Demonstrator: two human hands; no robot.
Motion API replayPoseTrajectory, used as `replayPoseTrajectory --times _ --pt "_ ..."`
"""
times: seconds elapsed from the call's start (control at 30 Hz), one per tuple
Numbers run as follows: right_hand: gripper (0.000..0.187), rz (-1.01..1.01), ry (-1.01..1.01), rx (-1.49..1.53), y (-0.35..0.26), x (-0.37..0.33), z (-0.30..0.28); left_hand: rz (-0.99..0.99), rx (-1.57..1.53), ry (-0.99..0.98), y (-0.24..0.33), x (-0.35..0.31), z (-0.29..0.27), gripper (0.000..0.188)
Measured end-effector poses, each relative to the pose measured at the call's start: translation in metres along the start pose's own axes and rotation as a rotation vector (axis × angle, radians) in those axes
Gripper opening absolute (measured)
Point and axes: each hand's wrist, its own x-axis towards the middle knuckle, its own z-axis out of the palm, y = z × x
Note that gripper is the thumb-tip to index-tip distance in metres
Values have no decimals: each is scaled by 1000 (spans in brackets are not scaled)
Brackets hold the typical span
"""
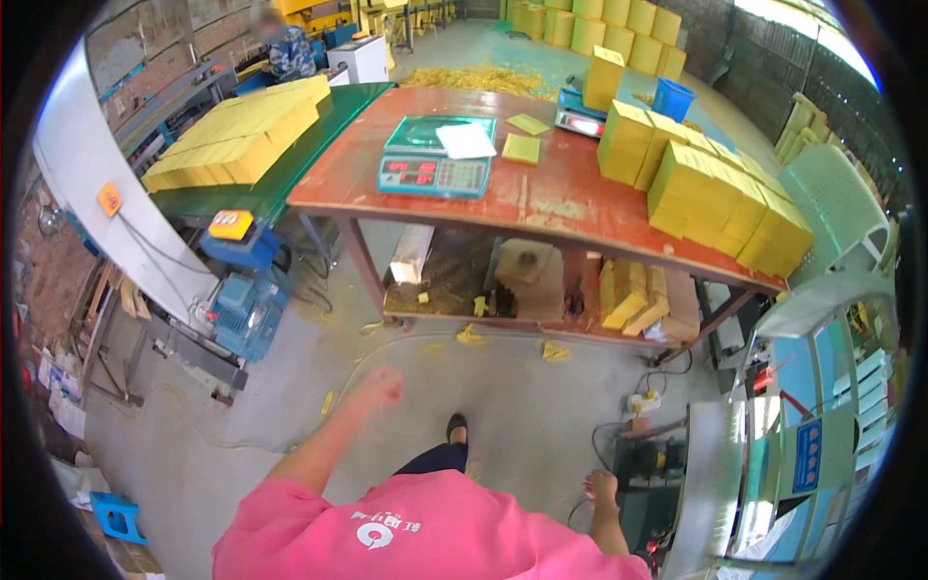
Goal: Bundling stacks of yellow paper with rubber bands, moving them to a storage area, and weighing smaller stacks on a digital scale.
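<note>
My left hand (380,387) hangs in front of me above the grey floor, smeared by motion, so its fingers are hard to read. Lower on the right, my right hand (600,485) hangs with its fingers loosely apart and nothing in them, beside a machine (710,474) with a pale metal top. Ahead stands a red-topped table (561,198). On it are a teal digital scale (435,172) with a white sheet (466,141) on its pan, a small yellow stack (521,149) and blocks of stacked yellow paper (710,193).
A green conveyor (348,104) carries rows of yellow stacks (237,135) at the left, with a blue motor (249,314) below. Yellow scraps (472,336) and cables lie on the floor. A second scale (580,121) bears a yellow block. Another person (288,50) sits far left.
</note>
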Motion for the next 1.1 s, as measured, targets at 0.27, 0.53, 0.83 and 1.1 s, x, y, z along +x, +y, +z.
replayPoseTrajectory --times 0.27,0.53,0.83,1.1 --pt "35 -80 -212 289 -337 2 192 738 557 498 383 212 36 31" --pt "29 -237 -526 327 -508 39 210 482 1013 827 464 379 63 103" --pt "27 -329 -756 186 -673 73 190 499 941 849 444 410 51 91" --pt "25 -971 -481 -163 -819 118 241 658 468 772 428 401 44 50"
